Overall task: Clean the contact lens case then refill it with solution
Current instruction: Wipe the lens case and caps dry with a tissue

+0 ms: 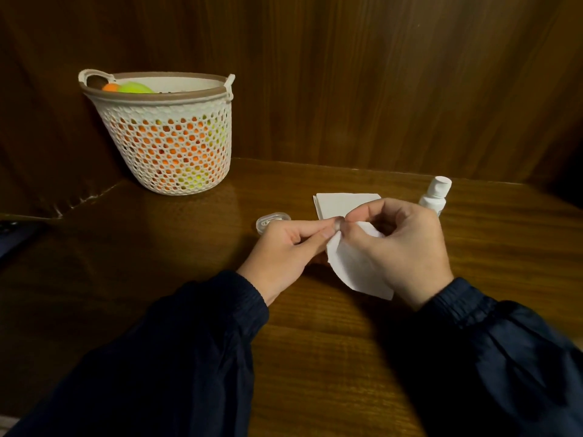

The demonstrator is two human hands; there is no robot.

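Observation:
My left hand (pixel 285 252) pinches a small clear piece of the lens case (pixel 337 223) between thumb and forefinger; most of that piece is hidden by the fingers. My right hand (pixel 407 247) grips a white tissue (pixel 356 269) and presses a corner of it against that piece. The clear oval lens case (pixel 269 221) lies on the wooden table (pixel 157 263) just beyond my left hand. A white solution bottle (pixel 435 195) with its cap on stands upright behind my right hand.
A folded stack of white tissues (pixel 340 205) lies on the table beyond my hands. A white mesh basket (pixel 170 137) holding orange and green balls stands at the back left, against the wooden wall panels. A dark object (pixel 12 234) sits at the left edge.

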